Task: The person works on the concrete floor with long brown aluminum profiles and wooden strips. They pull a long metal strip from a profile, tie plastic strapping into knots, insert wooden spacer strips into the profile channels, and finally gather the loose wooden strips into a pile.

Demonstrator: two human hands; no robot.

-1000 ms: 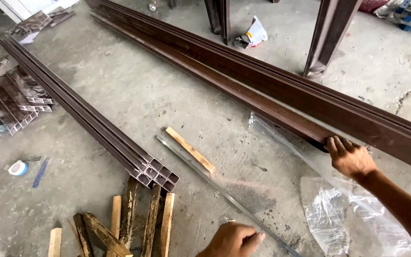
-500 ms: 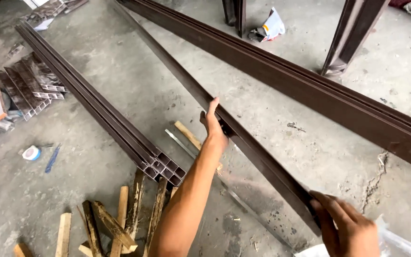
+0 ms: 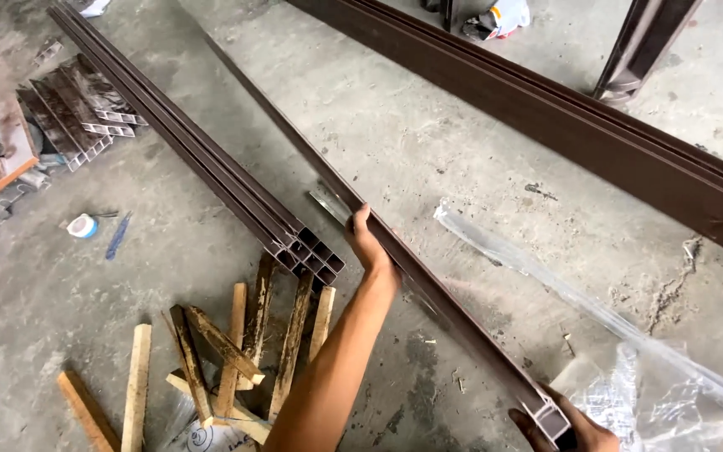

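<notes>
Over concrete floor (image 3: 479, 117) | long brown hollow bar (image 3: 428, 289) | both hands gripping it: left (image 3: 370, 247), right (image 3: 562, 427)

Bare concrete floor (image 3: 462, 142) lay open across the frame's middle. A stacked tube bundle (image 3: 202, 163) walled the left, wood scraps (image 3: 228, 351) cluttered the lower left, and plastic wrap (image 3: 654, 393) littered the lower right.

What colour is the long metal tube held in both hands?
Dark brown; the head view shows it best along the long metal tube, between the left hand and right hand.
</notes>
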